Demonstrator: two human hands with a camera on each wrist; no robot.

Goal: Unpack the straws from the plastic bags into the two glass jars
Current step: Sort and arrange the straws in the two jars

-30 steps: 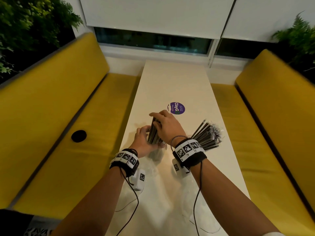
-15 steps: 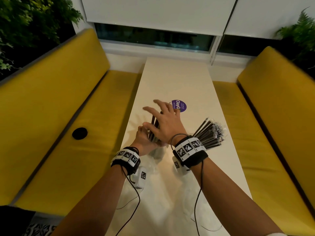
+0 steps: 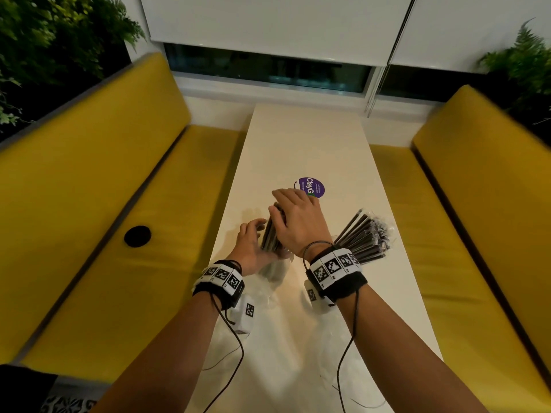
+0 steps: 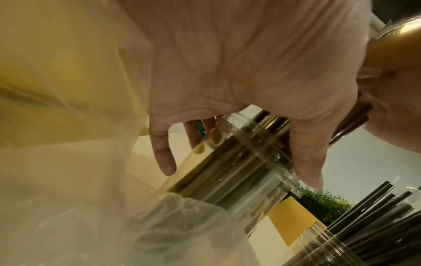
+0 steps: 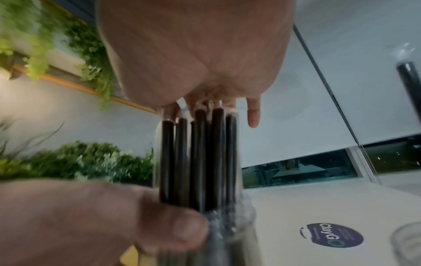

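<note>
Now right hand flat atop straws.

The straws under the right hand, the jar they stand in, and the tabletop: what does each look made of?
Straws: dark, smooth tubes, likely plastic, though coated paper can't be excluded. Jar: clear and rigid with ridged rings at the neck, consistent with glass. Tabletop: pale cream, smooth, slightly glossy, probably laminate or solid surface.
</note>
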